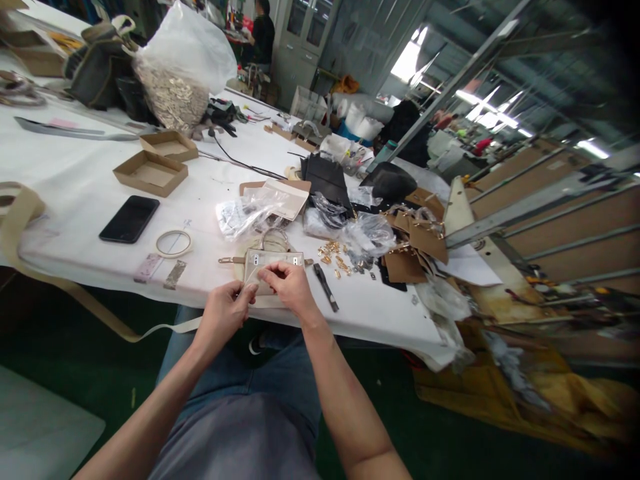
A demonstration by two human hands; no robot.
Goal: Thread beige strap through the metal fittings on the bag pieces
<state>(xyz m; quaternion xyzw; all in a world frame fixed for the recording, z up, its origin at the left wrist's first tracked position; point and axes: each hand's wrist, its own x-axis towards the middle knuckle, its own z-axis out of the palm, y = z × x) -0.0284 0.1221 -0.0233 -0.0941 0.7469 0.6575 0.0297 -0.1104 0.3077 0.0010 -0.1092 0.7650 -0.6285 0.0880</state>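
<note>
White table (380, 313) bears a beige panel (276, 258) at its near edge, strap (232, 261) running left-right just beyond pinched left hand (227, 308) and nearer, pinched right hand (290, 288), anything gripped unclear.

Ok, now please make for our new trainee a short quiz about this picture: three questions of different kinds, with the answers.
1. Which of these lies nearest to the black phone?
a) the gold metal pieces
b) the roll of tape
c) the slim black tool
2. True or false: the right hand is holding the phone.
3. Where are the fingers of both hands?

Key:
1. b
2. False; the phone lies on the white table, away from both hands.
3. Close together, at the beige piece by the near edge of the table.
</note>
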